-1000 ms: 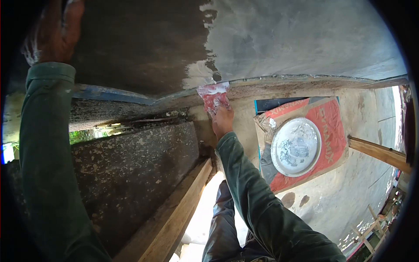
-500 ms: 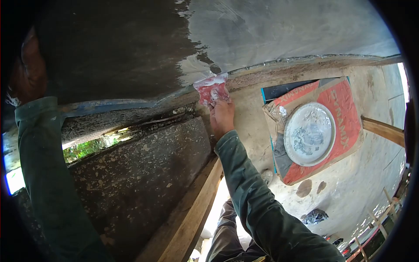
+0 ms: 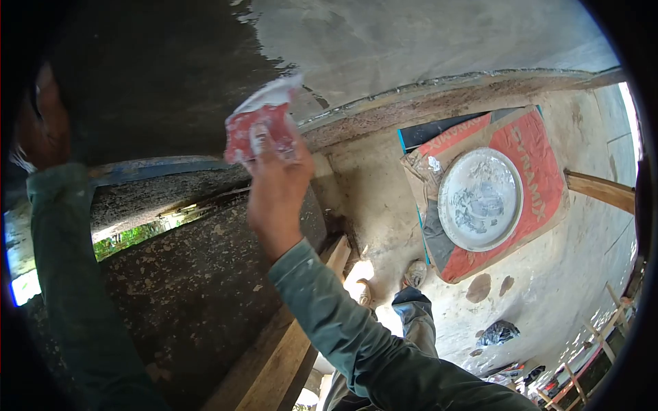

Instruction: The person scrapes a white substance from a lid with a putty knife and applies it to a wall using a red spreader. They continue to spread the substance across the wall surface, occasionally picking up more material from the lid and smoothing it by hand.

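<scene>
A red flat scraper (image 3: 259,127) with white paste along its edge is gripped in my right hand (image 3: 279,185), thumb pressed on its face. It is close to the dark wall surface (image 3: 157,75), near the ragged border with the light grey coated part (image 3: 384,41). At the far left, my left hand (image 3: 49,127) is raised by the dark surface; shadow and the view's edge obscure its fingers. A round white tray (image 3: 480,236) smeared with paste lies on a red and brown paper bag (image 3: 541,171) on the floor.
A wooden beam (image 3: 295,349) slants up beneath my right arm. Below the surface's lower edge is a speckled dark panel (image 3: 205,274) with a narrow gap above it. Another wooden piece (image 3: 600,190) extends right of the bag. Crumpled black plastic (image 3: 498,333) lies on the floor (image 3: 452,329).
My right hand has moved left and appears larger, carrying the red scraper with it. Both of my shoes now show below. My left hand stays in nearly the same place.
</scene>
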The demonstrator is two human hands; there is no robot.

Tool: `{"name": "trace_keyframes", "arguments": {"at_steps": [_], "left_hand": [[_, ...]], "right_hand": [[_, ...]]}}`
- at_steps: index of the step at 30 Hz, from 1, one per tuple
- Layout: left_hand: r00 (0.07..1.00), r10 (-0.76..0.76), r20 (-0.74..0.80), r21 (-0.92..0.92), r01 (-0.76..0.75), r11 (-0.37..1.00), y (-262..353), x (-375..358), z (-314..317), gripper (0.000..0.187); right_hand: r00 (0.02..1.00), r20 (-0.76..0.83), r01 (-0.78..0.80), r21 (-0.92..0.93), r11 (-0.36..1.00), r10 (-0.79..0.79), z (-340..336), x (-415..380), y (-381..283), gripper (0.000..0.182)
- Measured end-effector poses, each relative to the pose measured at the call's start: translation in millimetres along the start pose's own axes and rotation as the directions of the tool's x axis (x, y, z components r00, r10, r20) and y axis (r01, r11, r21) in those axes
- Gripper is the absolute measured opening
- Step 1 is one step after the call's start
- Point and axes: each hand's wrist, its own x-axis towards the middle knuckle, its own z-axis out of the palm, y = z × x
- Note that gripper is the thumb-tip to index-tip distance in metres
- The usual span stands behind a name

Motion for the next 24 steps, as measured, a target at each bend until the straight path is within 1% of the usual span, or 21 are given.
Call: {"name": "trace_keyframes", "arguments": {"at_steps": [1, 2, 3, 4, 6, 7, 9, 10, 11, 12, 13, 15, 16, 17, 18, 19, 20, 21, 22, 23, 24], "left_hand": [[1.0, 0.011, -0.001, -0.009, -0.011, 1.0, 5.8, -0.4, -0.4, 0.052], [0.988, 0.156, 0.012, 0.079, -0.157, 0.985, 15.2, -5.8, -0.9, 0.051], [0.954, 0.296, 0.04, 0.172, -0.299, 0.939, 28.1, -8.4, -3.0, 0.051], [0.952, 0.303, 0.047, 0.176, -0.307, 0.935, 38.8, -14.7, -4.9, 0.051], [0.956, 0.254, 0.147, 0.207, -0.281, 0.937, 55.3, -28.5, -7.0, 0.055], [0.96, 0.23, 0.157, 0.139, -0.252, 0.958, 56.2, -27.8, -6.9, 0.055], [0.947, 0.269, 0.177, 0.172, -0.299, 0.939, 51.0, -29.3, -8.0, 0.054], [0.936, 0.297, 0.186, 0.194, -0.332, 0.923, 49.1, -30.7, -6.2, 0.053], [0.932, 0.305, 0.194, 0.194, -0.342, 0.92, 49.0, -30.9, -3.5, 0.053], [0.936, 0.312, 0.166, 0.228, -0.344, 0.911, 50.3, -30.7, -0.9, 0.052], [0.938, 0.316, 0.142, 0.258, -0.343, 0.903, 50.5, -32.6, 0.8, 0.05], [0.932, 0.325, 0.162, 0.248, -0.357, 0.901, 44.2, -32.7, 1.6, 0.05], [0.928, 0.333, 0.165, 0.244, -0.366, 0.898, 40.2, -32.5, 1.1, 0.05], [0.903, 0.37, 0.216, 0.375, -0.427, 0.823, 37.6, -34.3, -3.4, 0.05], [0.9, 0.369, 0.232, 0.377, -0.433, 0.819, 38.9, -36.3, -2.0, 0.05], [0.905, 0.373, 0.203, 0.305, -0.42, 0.855, 42.5, -36.5, 1.8, 0.049], [0.911, 0.374, 0.172, 0.23, -0.407, 0.884, 40.3, -36.6, 3.9, 0.047], [0.909, 0.375, 0.183, 0.238, -0.411, 0.88, 32.2, -35.3, 3.8, 0.047], [0.897, 0.393, 0.202, 0.166, -0.426, 0.889, 24.1, -33.0, 3.7, 0.048], [0.886, 0.408, 0.22, 0.094, -0.436, 0.895, 17.9, -32.8, 2.5, 0.048], [0.885, 0.406, 0.229, 0.099, -0.436, 0.894, 15.3, -34.7, 1.1, 0.048]], "right_hand": [[0.998, 0.06, 0.039, -0.079, 0.996, -0.034, 4.6, -6.6, -5.2, 0.034], [0.998, 0.053, 0.044, -0.069, 0.997, -0.04, -0.5, -11.0, -7.4, 0.034], [0.989, 0.126, 0.092, -0.164, 0.982, -0.071, -8.4, -15.1, -5.7, 0.034], [0.975, 0.202, 0.14, -0.257, 0.956, -0.088, -15.0, -21.0, -6.0, 0.035], [0.992, 0.122, -0.018, -0.193, 0.981, 0.042, -44.3, -25.9, -8.3, 0.033], [0.991, 0.086, -0.088, -0.132, 0.987, 0.1, -66.4, -24.0, 2.5, 0.033], [0.985, 0.027, -0.166, -0.139, 0.976, 0.171, -113.0, -16.0, 33.2, 0.032], [0.984, 0.026, -0.174, -0.127, 0.977, 0.178, -129.3, -11.1, 51.7, 0.032], [0.97, -0.035, -0.242, -0.149, 0.959, 0.24, -144.0, -6.4, 70.7, 0.03], [0.949, -0.097, -0.313, -0.17, 0.934, 0.301, -154.7, -3.9, 88.1, 0.029], [0.943, -0.104, -0.329, -0.166, 0.93, 0.315, -160.3, -2.3, 103.8, 0.029], [0.962, -0.069, -0.273, -0.253, 0.928, 0.264, -165.9, 8.6, 135.4, 0.027], [0.958, -0.073, -0.285, -0.255, 0.924, 0.276, -164.4, 13.9, 148.6, 0.027], [0.963, -0.078, -0.268, -0.237, 0.934, 0.257, -160.7, 17.3, 162.9, 0.028], [0.968, -0.08, -0.25, -0.217, 0.944, 0.238, -155.5, 18.5, 176.5, 0.029], [0.967, -0.094, -0.249, -0.167, 0.954, 0.236, -147.9, 18.1, 186.0, 0.028], [0.964, -0.09, -0.261, -0.163, 0.951, 0.249, -140.9, 18.1, 193.1, 0.028], [0.962, -0.126, -0.254, -0.103, 0.962, 0.24, -135.8, 19.2, 199.4, 0.027], [0.959, -0.163, -0.242, -0.045, 0.969, 0.232, -131.8, 19.6, 203.6, 0.026], [0.972, -0.136, -0.2, -0.061, 0.978, 0.19, -131.3, 19.5, 203.8, 0.025], [0.971, -0.132, -0.209, -0.061, 0.976, 0.2, -130.2, 17.7, 202.9, 0.025]]}}
